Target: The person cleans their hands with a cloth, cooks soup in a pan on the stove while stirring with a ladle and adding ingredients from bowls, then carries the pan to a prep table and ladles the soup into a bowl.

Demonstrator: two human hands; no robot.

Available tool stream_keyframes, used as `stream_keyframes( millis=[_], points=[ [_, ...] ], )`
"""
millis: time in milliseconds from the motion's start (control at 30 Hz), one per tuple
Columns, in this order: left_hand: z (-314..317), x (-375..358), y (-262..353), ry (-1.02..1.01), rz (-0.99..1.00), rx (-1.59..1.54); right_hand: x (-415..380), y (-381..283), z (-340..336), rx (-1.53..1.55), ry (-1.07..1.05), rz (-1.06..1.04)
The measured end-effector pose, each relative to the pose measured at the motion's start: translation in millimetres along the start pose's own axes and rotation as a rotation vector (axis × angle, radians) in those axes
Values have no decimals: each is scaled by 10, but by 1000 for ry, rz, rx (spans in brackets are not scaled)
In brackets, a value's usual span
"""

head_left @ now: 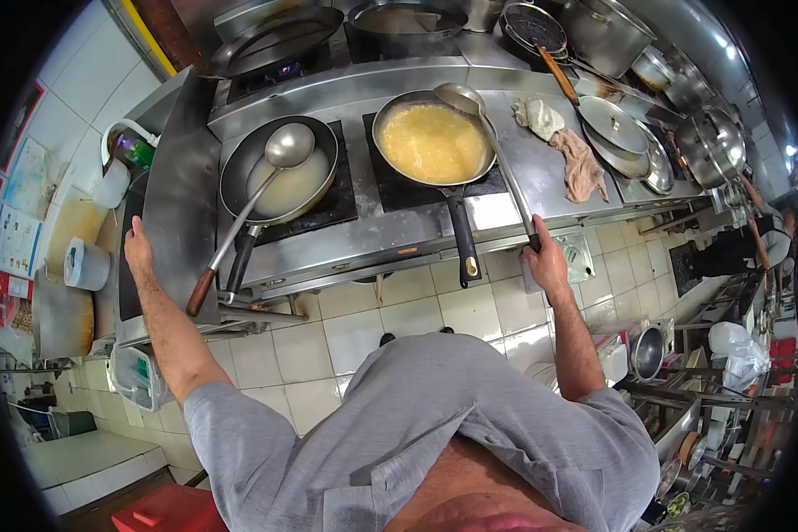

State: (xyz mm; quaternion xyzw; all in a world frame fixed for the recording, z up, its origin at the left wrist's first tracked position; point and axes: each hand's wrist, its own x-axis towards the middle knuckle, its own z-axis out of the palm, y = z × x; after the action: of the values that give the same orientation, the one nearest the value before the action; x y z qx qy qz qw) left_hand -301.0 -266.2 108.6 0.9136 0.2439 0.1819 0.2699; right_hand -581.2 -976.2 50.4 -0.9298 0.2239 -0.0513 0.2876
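Note:
My right hand [548, 262] is closed around the dark end of a long-handled ladle [504, 160]. The ladle's bowl rests over the far rim of a frying pan [457, 191] that holds a bubbling yellow liquid [434, 142]. At the left, my left hand [137, 248] is stretched out beside a steel side panel [179, 191], with no object visible in it; its fingers are seen only in part. Between my hands, a second pan [237, 182] contains a cloudy pale liquid [279, 191]. Another ladle [290, 145], with a wooden handle end, lies across that pan.
Two large pans [279, 40] [408, 18] sit on the back burners, a blue flame under the left one. Cloths [581, 164] and metal lids [614, 124] lie to the right. Pots [711, 146] stand farther right. A person [754, 239] is at the far right.

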Motion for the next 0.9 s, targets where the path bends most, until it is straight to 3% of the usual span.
stream_keyframes(
  millis=[167,233,467,633,700,833,900],
  points=[
    [13,24,-17,6,1,16,150,-140,27,-109,-105,57],
    [10,27,-24,4,-5,20,214,-77,162,30,-114,-4],
    [22,76,-50,3,-2,22,226,-152,90,-62,-201,-44],
    [-16,3,12,5,-6,23,69,-84,-99,-24,-155,-107],
    [-19,-23,29,-13,-20,2,-69,-139,-161,41,-71,-38],
    [-16,22,-6,-36,-1,11,-94,16,-102,100,-15,-91],
    [-28,-37,46,-2,-7,15,-189,-110,-119,370,-127,85]
  ],
)
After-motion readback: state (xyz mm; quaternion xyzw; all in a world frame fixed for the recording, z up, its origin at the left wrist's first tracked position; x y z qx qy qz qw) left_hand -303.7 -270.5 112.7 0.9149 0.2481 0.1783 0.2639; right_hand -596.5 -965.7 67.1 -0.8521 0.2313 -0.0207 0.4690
